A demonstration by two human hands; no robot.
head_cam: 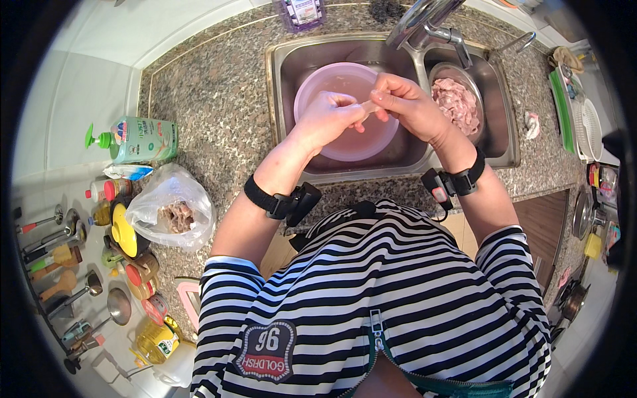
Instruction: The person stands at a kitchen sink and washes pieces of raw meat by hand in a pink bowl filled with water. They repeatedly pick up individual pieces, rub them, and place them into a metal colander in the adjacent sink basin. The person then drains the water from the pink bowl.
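Both hands hold one small pale piece of what looks like raw meat (369, 106) between them, above a pink plastic basin (309, 82) of cloudy pinkish water. My left hand (334, 118) pinches its left end, and my right hand (409, 105) pinches the other end. The basin stands in the larger, left bowl of a stainless steel sink (293, 59). In the smaller right bowl, partly behind my right wrist, is a round container (478, 92) with many pale pink raw meat pieces (455, 102).
A chrome faucet (423, 25) rises behind the sink. Left on the granite counter (219, 104) are a green pump bottle (144, 139) and an open plastic bag (154, 199) with meat pieces. A dish rack (589, 129) stands at the right.
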